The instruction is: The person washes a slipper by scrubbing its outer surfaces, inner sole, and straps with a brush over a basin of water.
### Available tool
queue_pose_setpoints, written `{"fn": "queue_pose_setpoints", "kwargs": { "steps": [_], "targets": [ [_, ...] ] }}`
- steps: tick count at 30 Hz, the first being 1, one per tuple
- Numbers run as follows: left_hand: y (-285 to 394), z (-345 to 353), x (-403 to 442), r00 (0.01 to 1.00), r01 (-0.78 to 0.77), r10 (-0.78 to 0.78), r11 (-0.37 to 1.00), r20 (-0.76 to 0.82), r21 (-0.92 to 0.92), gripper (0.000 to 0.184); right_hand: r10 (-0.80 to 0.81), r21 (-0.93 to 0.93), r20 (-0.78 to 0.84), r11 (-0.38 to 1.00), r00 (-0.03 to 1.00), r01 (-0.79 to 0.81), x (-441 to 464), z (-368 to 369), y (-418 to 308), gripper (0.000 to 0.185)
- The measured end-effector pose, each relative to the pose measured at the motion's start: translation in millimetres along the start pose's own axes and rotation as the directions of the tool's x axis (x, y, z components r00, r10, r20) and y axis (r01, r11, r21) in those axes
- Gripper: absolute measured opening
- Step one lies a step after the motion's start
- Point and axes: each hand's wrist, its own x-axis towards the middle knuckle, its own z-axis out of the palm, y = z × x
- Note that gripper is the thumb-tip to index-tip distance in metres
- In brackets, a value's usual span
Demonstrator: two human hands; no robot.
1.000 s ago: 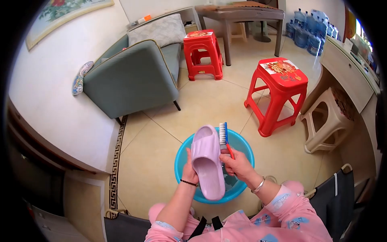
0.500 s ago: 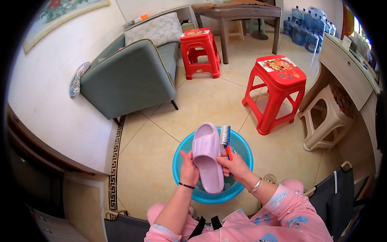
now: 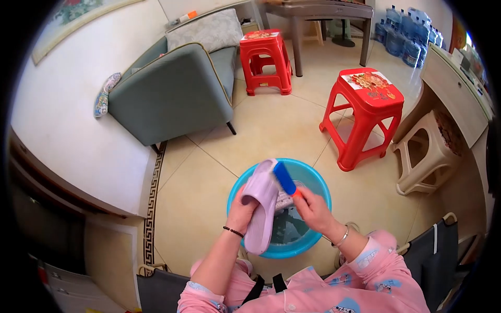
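My left hand [image 3: 241, 211] grips a lilac slide slipper [image 3: 259, 229] by its side, around the strap. The slipper is tilted, with its toe pointing away from me. In my right hand [image 3: 315, 213] is a scrub brush [image 3: 285, 180] with a blue back and a red handle. Its bristles face the slipper's strap and toe, close to or touching it. Below both hands a turquoise basin [image 3: 319, 182] stands on the floor with water in it. Part of another lilac slipper [image 3: 284, 200] shows in the basin, partly hidden by the held slipper.
Two red plastic stools [image 3: 369, 99] stand ahead on the tiled floor [image 3: 198, 182]. A beige stool [image 3: 425, 151] is under the desk [image 3: 456, 83] at right. A grey-green sofa [image 3: 172, 99] stands at left, and blue water bottles [image 3: 407, 39] at the far right.
My left hand has turned the slipper onto its side and shifted it slightly left. My right hand has left the slipper's edge and swung the brush over, bristles now towards the slipper.
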Motion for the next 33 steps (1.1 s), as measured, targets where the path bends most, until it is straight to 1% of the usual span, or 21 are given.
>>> {"fn": "queue_pose_setpoints", "kwargs": {
  "steps": [1,2,4,7,8,10,11,13,14,15,16,17,18,20,21,22,24,25,29,31,33],
  "targets": [
    [-0.8,-2.5,1.5,0.998,0.057,-0.056,0.998,0.036,-0.038,0.05,-0.111,-0.111,0.004,0.988,0.994,0.11,-1.4,2.0,2.9,0.028],
    [-1.2,-4.3,3.2,0.998,0.058,-0.057,0.998,0.038,-0.035,0.05,-0.11,-0.11,0.001,0.988,0.994,0.11,-2.2,2.9,3.2,0.028],
    [3.6,-3.6,2.1,0.978,0.2,-0.196,0.978,0.078,-0.054,0.05,-0.016,-0.173,0.054,0.985,0.998,0.025,-3.3,4.5,2.9,0.03],
    [11.2,1.5,-0.8,0.955,0.277,-0.272,0.96,0.121,-0.028,0.049,0.046,-0.167,0.043,0.985,0.998,-0.038,1.0,4.0,6.1,0.029],
    [7.1,0.0,-0.8,0.952,0.287,-0.282,0.957,0.118,-0.03,0.049,0.056,-0.165,0.045,0.985,0.997,-0.048,-0.1,5.3,5.3,0.029],
    [0.8,0.4,-1.5,0.951,0.29,-0.279,0.954,0.134,-0.076,0.05,-0.04,-0.259,0.069,0.964,0.997,0.057,-2.1,7.7,0.2,0.029],
    [1.5,1.7,-1.9,0.954,0.284,-0.273,0.955,0.125,-0.08,0.05,-0.033,-0.257,0.073,0.965,0.997,0.05,-2.6,9.6,-1.5,0.029],
    [2.2,0.4,-2.5,0.948,0.305,-0.295,0.948,0.12,-0.085,0.051,-0.056,-0.257,0.02,0.964,0.998,0.059,-4.5,13.9,-2.4,0.028],
    [1.5,-1.2,-1.8,0.944,0.318,-0.307,0.944,0.12,-0.087,0.051,-0.048,-0.256,0.023,0.965,0.999,0.052,-2.3,13.6,2.3,0.028],
    [-0.9,-3.4,0.6,0.945,0.303,-0.298,0.953,0.138,-0.012,0.053,-0.008,-0.277,-0.038,0.961,0.999,-0.003,3.5,11.2,8.9,0.028],
    [-1.3,-3.3,0.5,0.943,0.309,-0.305,0.951,0.136,-0.014,0.053,0.032,-0.296,-0.099,0.953,0.995,-0.06,9.8,9.2,12.2,0.028],
    [-1.2,-2.0,-0.7,0.958,0.262,-0.259,0.965,0.12,-0.006,0.054,0.036,-0.294,-0.15,0.952,0.988,-0.08,15.7,6.7,11.0,0.026],
    [-1.8,-1.5,-1.7,0.972,0.213,-0.213,0.977,0.104,0.002,0.054,0.043,-0.295,-0.147,0.952,0.988,-0.085,14.7,5.8,9.8,0.026],
    [-4.8,-5.3,1.0,0.97,0.219,-0.217,0.976,0.111,-0.008,0.054,0.052,-0.319,-0.047,0.946,0.998,-0.064,13.5,3.4,6.9,0.026],
    [-5.0,-7.2,2.4,0.969,0.22,-0.217,0.975,0.12,-0.014,0.055,-0.048,-0.361,-0.041,0.932,0.998,0.03,8.1,9.2,5.3,0.026],
    [-3.1,-8.1,2.6,0.969,0.219,-0.216,0.976,0.118,-0.015,0.055,-0.049,-0.36,-0.04,0.932,0.998,0.031,2.6,12.9,2.8,0.026],
    [3.6,-6.8,0.4,0.961,0.265,-0.257,0.961,0.102,-0.078,0.055,-0.07,-0.337,0.071,0.937,0.995,0.09,-5.4,16.3,-5.3,0.026],
    [9.9,-2.5,-3.3,0.959,0.282,-0.279,0.955,0.041,-0.089,0.055,-0.104,-0.323,0.075,0.938,0.992,0.122,-6.0,16.9,-9.6,0.026],
    [5.3,-1.7,-3.9,0.95,0.302,-0.289,0.945,0.117,-0.127,0.052,-0.076,-0.38,0.011,0.922,0.997,0.075,2.3,9.2,-1.0,0.025],
    [1.7,-0.2,-2.7,0.947,0.313,-0.302,0.944,0.11,-0.107,0.049,0.005,-0.34,-0.133,0.939,0.991,-0.051,12.9,3.6,6.5,0.025],
    [10.8,5.7,-6.0,0.936,0.345,-0.33,0.928,0.119,-0.141,0.048,-0.018,-0.354,-0.105,0.935,0.994,-0.02,9.1,4.4,5.0,0.025]
  ]
}}
